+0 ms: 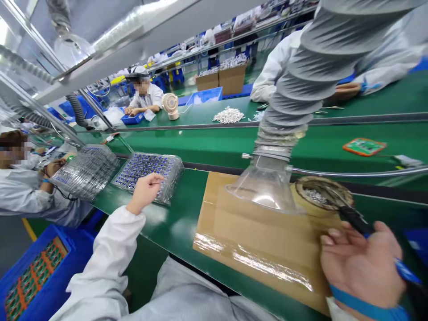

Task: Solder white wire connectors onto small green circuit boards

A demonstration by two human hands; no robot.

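Note:
My left hand is over the near edge of a clear plastic tray filled with rows of small blue parts. Its thumb and fingers are pinched together; whatever may be between them is too small to see. At the right, my right hand is turned palm up and holds the black handle of a soldering iron between thumb and fingers. The iron's metal end lies over a round, brown-stained dish with silvery scraps inside. A blue band circles my right wrist.
A clear fume hood on a grey duct hangs above a taped cardboard sheet. Behind, an orange-framed green board lies on the green belt. More stacked trays and a co-worker are at left, above a blue bin.

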